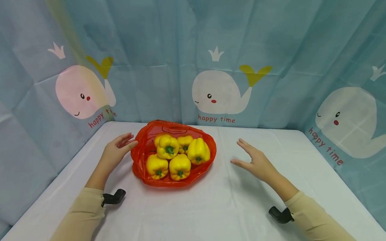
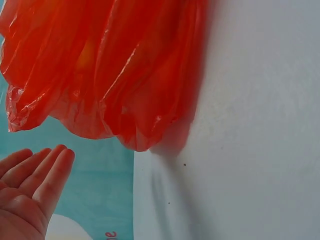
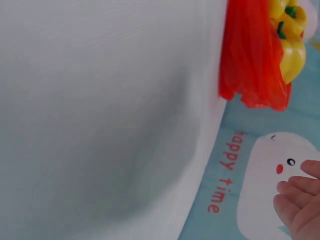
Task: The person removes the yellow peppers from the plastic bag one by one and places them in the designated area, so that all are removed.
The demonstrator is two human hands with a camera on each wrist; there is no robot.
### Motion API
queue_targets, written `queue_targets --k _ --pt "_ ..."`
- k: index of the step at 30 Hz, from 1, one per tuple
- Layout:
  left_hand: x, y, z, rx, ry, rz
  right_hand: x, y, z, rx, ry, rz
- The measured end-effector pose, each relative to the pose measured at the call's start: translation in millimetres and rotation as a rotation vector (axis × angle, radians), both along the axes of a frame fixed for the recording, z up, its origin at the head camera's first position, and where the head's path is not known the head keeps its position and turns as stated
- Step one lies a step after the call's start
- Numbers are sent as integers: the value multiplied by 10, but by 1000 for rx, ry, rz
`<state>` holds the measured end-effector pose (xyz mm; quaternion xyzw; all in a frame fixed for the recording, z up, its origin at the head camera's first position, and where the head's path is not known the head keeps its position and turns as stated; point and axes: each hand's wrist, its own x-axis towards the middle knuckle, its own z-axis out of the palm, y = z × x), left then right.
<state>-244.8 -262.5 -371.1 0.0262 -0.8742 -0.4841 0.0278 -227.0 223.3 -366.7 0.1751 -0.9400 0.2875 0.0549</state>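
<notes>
An open red plastic bag (image 1: 141, 157) lies on the white table (image 1: 193, 207) and holds several yellow bell peppers (image 1: 180, 166) with green stems. My left hand (image 1: 118, 149) hovers just left of the bag with straight fingers, its fingertips close to the bag's rim. My right hand (image 1: 252, 160) floats to the right of the bag, a short gap away, palm turned toward it and fingers spread. The left wrist view shows the bag's crinkled red side (image 2: 110, 70) and my open left hand (image 2: 30, 192). In the right wrist view the bag (image 3: 250, 55), yellow peppers (image 3: 290, 45) and fingertips (image 3: 300, 200) appear.
A blue curtain (image 1: 217, 60) printed with white whales and "happy time" closes off the back and both sides. The white tablecloth stretches toward me in front of the bag. Black wrist camera mounts (image 1: 113, 197) sit on both beige sleeves.
</notes>
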Motion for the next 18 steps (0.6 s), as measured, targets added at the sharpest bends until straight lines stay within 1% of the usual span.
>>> queue_targets --k 5,9,13,18 --pt "31 15 -30 54 5 2 4 -99 19 -52 -10 14" --pt "37 25 -67 57 14 20 8 -182 36 -79 -14 29" --pt "47 24 -108 53 22 39 3 -261 43 -122 -39 51" --pt "38 26 -137 78 45 36 -4 -355 74 -182 -71 71"
